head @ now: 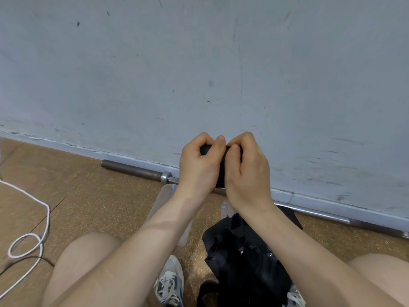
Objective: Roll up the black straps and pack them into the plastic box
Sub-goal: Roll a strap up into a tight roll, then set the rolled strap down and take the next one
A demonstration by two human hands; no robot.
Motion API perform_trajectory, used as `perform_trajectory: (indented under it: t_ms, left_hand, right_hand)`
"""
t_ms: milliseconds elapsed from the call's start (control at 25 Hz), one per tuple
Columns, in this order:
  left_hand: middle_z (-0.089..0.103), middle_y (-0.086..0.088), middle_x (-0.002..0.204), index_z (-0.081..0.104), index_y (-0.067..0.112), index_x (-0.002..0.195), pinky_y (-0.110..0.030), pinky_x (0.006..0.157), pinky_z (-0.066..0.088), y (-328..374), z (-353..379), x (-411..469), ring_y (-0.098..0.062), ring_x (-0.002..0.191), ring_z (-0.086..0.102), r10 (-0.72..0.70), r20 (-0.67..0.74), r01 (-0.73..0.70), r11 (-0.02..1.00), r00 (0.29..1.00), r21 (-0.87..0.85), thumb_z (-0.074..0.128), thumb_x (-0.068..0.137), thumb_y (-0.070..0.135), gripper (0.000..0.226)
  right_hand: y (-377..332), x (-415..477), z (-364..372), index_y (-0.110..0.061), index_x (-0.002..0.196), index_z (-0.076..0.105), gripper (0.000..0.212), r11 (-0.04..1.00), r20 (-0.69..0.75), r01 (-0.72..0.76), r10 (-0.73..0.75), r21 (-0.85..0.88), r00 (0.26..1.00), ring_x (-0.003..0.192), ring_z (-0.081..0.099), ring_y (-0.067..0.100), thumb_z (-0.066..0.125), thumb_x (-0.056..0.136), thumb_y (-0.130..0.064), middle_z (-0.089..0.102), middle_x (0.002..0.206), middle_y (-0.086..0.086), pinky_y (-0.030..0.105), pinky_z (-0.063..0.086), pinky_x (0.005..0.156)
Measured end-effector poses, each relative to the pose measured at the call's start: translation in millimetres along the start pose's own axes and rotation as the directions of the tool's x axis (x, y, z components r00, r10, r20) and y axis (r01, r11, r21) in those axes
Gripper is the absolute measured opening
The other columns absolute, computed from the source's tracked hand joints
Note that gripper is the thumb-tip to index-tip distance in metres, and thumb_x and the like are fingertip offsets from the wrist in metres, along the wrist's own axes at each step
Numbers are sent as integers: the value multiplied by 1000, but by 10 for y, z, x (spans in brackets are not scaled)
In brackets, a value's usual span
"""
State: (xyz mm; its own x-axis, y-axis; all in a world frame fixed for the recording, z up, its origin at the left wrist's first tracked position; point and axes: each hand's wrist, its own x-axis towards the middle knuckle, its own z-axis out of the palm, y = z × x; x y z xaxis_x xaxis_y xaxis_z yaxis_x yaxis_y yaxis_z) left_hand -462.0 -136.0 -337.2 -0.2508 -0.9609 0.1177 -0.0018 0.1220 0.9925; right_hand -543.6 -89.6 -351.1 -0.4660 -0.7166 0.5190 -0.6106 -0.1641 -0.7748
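Grey and scuffed, a painted wall [199,63] fills the upper part of the head view and meets a speckled brown floor [99,207] along a slanting line. A metal barbell [137,170] lies on the floor just beside the base of the wall, and its thin shaft runs on to the right behind the arms. At the left a white cord [39,218] loops across the floor, with a thinner dark cable near it. Both hands are raised in front of the wall, close together and touching at the thumbs. The left hand [199,167] has its fingers curled over the top of a black strap [221,176], with the thumb pressed on the near side. The right hand [247,171] grips the same strap from the other side, fingers curled round it and thumb on top. The strap shows as a dark bundle between the two palms; how tightly it is wound cannot be told. Below the forearms a translucent plastic box [163,196] stands on the floor, mostly hidden by the arms, so its contents cannot be seen. Just to the right of it, between the person's bare knees, lies a loose heap of black straps [243,258]. A pale sneaker [170,282] shows at the bottom, and a second one [295,298] peeks out beside the heap.
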Motion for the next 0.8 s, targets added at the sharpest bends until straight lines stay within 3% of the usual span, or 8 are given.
perform_trajectory:
  t_ms: [80, 160, 280, 360, 480, 600, 720, 800]
  left_hand:
    - [52, -9, 65, 57, 8, 77, -29, 44, 38, 116, -216, 115, -25, 58, 51, -133, 45, 129, 989, 990, 72, 58, 94, 40, 37]
    - [61, -1, 69, 66, 14, 90, -24, 41, 42, 267, -528, 257, -18, 58, 59, -226, 68, 218, 971, 972, 101, 54, 95, 48, 36]
    - [64, 5, 74, 65, 23, 89, -23, 46, 49, 419, -1138, 483, -10, 62, 62, -222, -86, 229, 970, 971, 81, 55, 94, 50, 29]
    - [63, 3, 81, 62, 23, 89, -26, 50, 52, 292, -1665, 580, -11, 68, 62, -266, -231, 278, 961, 936, 18, 57, 94, 47, 25]
    - [64, -6, 96, 60, 22, 96, -30, 52, 56, -400, -2343, 500, -18, 79, 63, -484, -337, 484, 870, 807, -91, 60, 94, 36, 14]
    - [62, -13, 106, 58, 12, 113, -30, 45, 57, -1414, -2645, 184, -24, 82, 64, -704, -348, 666, 705, 619, -242, 63, 93, 28, 26]
    - [58, -14, 107, 52, 4, 120, -31, 45, 56, -2213, -2680, -77, -25, 80, 62, -804, -359, 751, 582, 474, -312, 62, 95, 21, 32]
    - [59, -16, 111, 52, 5, 120, -33, 48, 54, -2636, -2666, -89, -28, 84, 62, -809, -390, 765, 565, 439, -310, 61, 96, 21, 30]
  right_hand:
    - [-160, 98, 91, -17, 93, 49, 18, 994, 159, -108, 104, 18, 982, 80, 54, 13, 41, 102, -30, 57, 84, -2, 31, 43, 69]
    - [-402, 200, 206, -26, 109, 51, 18, 960, 352, -253, 197, 121, 915, 88, 61, 17, 43, 102, -41, 59, 96, -3, 38, 55, 69]
    - [-683, 274, 426, -29, 124, 51, 24, 753, 567, -573, 330, 324, 755, 70, 68, 17, 42, 103, -40, 63, 107, 2, 29, 56, 54]
    - [-694, 212, 649, -20, 123, 58, 25, 708, 654, -653, 364, 269, 664, 64, 66, 17, 48, 103, -31, 67, 96, 7, 26, 52, 55]
    - [-424, -27, 1038, -12, 108, 68, 18, 694, 751, -715, 428, 85, 504, 63, 64, 15, 53, 100, -20, 68, 85, 8, 25, 50, 58]
    - [-12, -394, 1472, -13, 103, 69, 18, 624, 760, -779, 536, -63, 368, 65, 65, 15, 51, 101, -15, 69, 83, 8, 24, 51, 59]
    - [485, -871, 1824, -10, 104, 69, 18, 486, 706, -855, 669, -179, 233, 66, 66, 18, 52, 99, -10, 70, 85, 12, 27, 52, 58]
    - [769, -1161, 1923, -6, 108, 68, 19, 393, 663, -884, 736, -254, 137, 60, 65, 17, 51, 99, -8, 69, 84, 14, 28, 51, 56]
